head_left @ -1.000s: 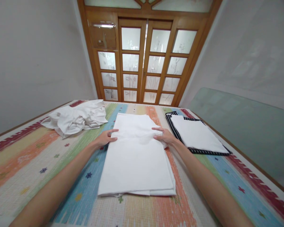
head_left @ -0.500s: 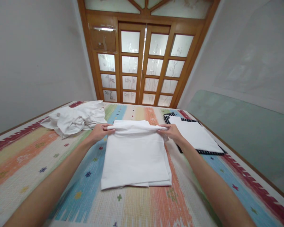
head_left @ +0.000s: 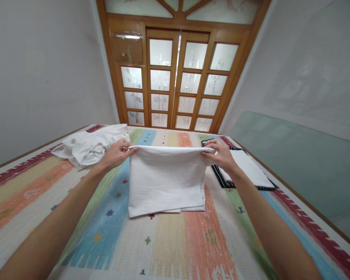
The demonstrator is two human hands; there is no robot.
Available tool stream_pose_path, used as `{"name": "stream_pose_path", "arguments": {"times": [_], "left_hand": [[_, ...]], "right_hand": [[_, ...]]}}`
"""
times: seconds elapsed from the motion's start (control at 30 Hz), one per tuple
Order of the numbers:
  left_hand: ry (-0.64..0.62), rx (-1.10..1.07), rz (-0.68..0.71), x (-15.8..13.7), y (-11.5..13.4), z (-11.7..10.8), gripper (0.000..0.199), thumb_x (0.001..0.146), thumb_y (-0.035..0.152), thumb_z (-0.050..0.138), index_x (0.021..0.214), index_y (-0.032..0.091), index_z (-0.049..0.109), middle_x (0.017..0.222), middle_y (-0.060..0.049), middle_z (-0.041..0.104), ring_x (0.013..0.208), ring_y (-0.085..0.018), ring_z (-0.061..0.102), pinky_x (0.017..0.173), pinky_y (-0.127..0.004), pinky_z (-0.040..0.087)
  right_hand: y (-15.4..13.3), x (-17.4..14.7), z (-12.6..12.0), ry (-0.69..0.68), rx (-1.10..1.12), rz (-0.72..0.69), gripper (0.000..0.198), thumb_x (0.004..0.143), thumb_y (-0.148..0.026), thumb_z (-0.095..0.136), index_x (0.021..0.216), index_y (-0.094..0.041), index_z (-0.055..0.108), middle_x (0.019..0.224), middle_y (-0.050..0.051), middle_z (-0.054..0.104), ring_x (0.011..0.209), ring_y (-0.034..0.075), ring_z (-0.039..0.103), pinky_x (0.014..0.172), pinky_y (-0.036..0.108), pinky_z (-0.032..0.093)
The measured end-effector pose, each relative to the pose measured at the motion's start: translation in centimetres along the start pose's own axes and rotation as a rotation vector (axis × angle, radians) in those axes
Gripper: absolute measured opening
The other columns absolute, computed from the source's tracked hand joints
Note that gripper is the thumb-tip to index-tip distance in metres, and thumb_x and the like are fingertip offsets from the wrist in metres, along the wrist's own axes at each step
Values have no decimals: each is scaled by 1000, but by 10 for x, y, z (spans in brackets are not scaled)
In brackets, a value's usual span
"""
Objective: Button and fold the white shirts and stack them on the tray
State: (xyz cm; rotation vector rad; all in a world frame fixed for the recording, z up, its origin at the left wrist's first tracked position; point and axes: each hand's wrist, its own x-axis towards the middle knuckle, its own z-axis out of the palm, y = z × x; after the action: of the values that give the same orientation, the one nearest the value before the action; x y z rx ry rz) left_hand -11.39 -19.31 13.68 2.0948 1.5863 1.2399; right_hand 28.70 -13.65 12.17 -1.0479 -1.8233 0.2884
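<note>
A folded white cloth (head_left: 167, 181), perhaps a garment, hangs between my two hands, its upper edge pulled fairly straight. My left hand (head_left: 118, 152) pinches the upper left corner between thumb and fingers. At the upper right corner, my right hand (head_left: 220, 154) is closed on the same edge in a like pinch. The lower part of the cloth reaches down to the patterned bedspread, and a second layer peeks out along its bottom edge. Whether the bottom rests on the bedspread or hangs just over it, I cannot tell.
A crumpled white cloth (head_left: 89, 147) lies at the far left. Beyond my right hand lies a folded white piece (head_left: 251, 169) on top of a black-and-white striped one (head_left: 221, 181). The striped, colourful bedspread (head_left: 163, 249) spreads underneath. A pale green headboard-like panel (head_left: 303, 163) borders the right.
Both hands have risen and moved apart, lifting the cloth's upper edge and stretching it straight. The cloth's bottom edge has shifted away from me.
</note>
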Motion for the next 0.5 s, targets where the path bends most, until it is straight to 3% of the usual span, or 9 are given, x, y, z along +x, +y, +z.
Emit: {"name": "stream_pose_path", "arguments": {"times": [0.1,0.3,0.4,0.5], "left_hand": [[-14,-94,39,-4,12,-8,52,77,67,58,74,16,66,82,-5,64,77,-18,59,65,-25,47],[70,-331,-135,5,32,-17,51,81,67,57,78,16,63,63,-1,59,60,-15,58,49,-22,43],[35,-489,-278,24,22,-2,47,82,63,59,79,16,65,61,-2,61,59,-17,61,50,-24,46],[-124,-465,-503,36,-5,32,39,79,54,66,71,16,62,57,-1,60,55,-16,59,50,-25,46]], "right_hand": [[-22,1,-18,-116,50,70,43,67,-59,74,76,-17,69,74,2,64,71,18,59,65,29,48],[-66,10,-50,-147,251,232,46,65,-60,77,76,-18,64,67,1,63,55,13,56,47,22,40],[-57,25,-42,-175,291,330,49,60,-58,81,81,-16,66,68,1,65,54,13,56,45,22,40],[-17,31,-11,-289,200,446,52,58,-58,82,81,-13,68,68,3,66,56,14,58,46,23,43]]}}
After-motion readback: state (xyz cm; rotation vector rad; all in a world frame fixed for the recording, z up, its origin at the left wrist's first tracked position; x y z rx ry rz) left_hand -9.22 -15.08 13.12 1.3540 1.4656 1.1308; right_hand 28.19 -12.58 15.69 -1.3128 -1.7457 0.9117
